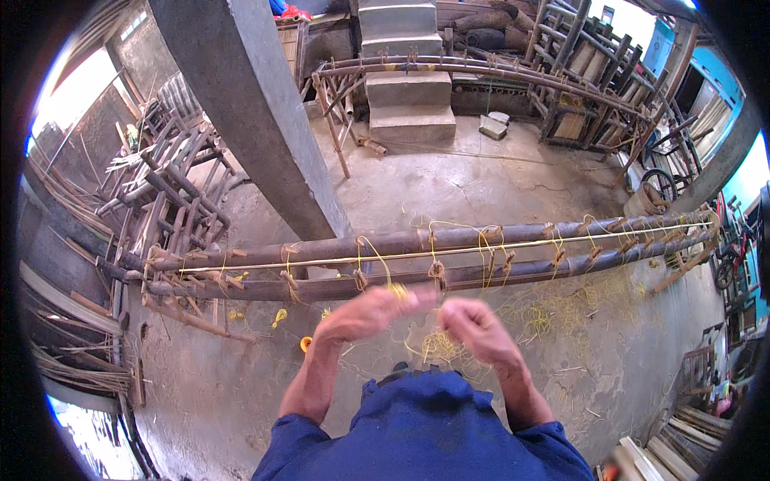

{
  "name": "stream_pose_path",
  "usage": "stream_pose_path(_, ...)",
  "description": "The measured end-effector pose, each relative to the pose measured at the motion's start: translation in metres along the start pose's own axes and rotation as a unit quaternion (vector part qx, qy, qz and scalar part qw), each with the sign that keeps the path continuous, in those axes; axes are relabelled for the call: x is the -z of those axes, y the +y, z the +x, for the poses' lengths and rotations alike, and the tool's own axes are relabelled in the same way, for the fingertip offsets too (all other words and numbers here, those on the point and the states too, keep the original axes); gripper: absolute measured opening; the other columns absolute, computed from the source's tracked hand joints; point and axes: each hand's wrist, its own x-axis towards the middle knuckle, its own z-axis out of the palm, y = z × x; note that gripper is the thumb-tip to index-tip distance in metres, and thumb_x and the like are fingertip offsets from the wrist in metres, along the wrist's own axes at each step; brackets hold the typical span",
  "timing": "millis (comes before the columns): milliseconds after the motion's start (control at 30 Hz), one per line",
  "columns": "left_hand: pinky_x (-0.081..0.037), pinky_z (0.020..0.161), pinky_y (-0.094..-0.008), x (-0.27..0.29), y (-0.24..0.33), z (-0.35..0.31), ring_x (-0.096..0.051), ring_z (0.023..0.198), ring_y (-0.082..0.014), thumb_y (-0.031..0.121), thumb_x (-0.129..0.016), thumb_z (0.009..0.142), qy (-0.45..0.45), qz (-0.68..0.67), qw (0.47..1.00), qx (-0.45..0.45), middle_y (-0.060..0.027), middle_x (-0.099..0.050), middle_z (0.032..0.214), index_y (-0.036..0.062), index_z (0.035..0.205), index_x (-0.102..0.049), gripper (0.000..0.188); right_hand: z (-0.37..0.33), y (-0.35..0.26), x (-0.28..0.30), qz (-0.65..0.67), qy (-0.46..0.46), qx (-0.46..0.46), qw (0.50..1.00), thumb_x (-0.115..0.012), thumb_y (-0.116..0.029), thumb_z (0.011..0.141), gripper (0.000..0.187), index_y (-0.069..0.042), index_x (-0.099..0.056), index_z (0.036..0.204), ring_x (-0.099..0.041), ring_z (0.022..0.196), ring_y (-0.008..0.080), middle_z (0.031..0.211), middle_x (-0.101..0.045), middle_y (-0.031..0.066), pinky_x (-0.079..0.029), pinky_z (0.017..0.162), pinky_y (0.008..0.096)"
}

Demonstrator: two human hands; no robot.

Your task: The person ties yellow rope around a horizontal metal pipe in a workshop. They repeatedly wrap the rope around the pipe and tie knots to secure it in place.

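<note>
My left hand is closed on a small bundle of yellow string. From the bundle a strand rises to the rear bamboo pole. Beside it, to the right, my right hand is curled with its fingers pressed together; what it grips, if anything, is hidden and partly blurred. Both hands are over the near side of the front bamboo pole. Small wooden pegs stick out of both poles, several with yellow string tied round them. A long thin pale strip runs lengthwise between the poles.
Loose yellow string lies tangled on the concrete floor, near a yellow ring-shaped roll. A slanting concrete pillar stands behind the poles. Farther back are another bamboo frame and concrete steps; stacked bamboo frames are at left.
</note>
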Motion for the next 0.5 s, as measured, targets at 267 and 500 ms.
stream_pose_path(267,-0.029,0.112,-0.0403,-0.004,0.014,0.001,-0.028,0.140,-0.0274,0.040,-0.033,0.102,0.131,0.081,0.985,-0.082,-0.0100,-0.024,0.155,0.0046,0.134,-0.050,0.051,0.010,0.029,-0.006,0.004,-0.034,-0.022,0.999,-0.043,-0.025,0.102,0.033,-0.008,-0.053,0.076,-0.037,0.059,0.0028,0.066,-0.042,-0.0073,-0.030,0.050,0.0200)
stream_pose_path(500,-0.039,0.104,-0.0382,-0.023,0.012,0.000,-0.048,0.126,-0.0270,0.041,-0.034,0.102,-0.039,-0.288,0.951,-0.109,-0.0134,-0.040,0.146,0.0093,0.130,-0.056,0.048,0.034,0.041,0.007,0.033,0.039,0.063,0.997,-0.047,-0.027,0.101,0.032,-0.005,-0.054,0.078,-0.038,0.066,0.0040,0.071,-0.043,-0.0073,-0.034,0.057,0.0228)
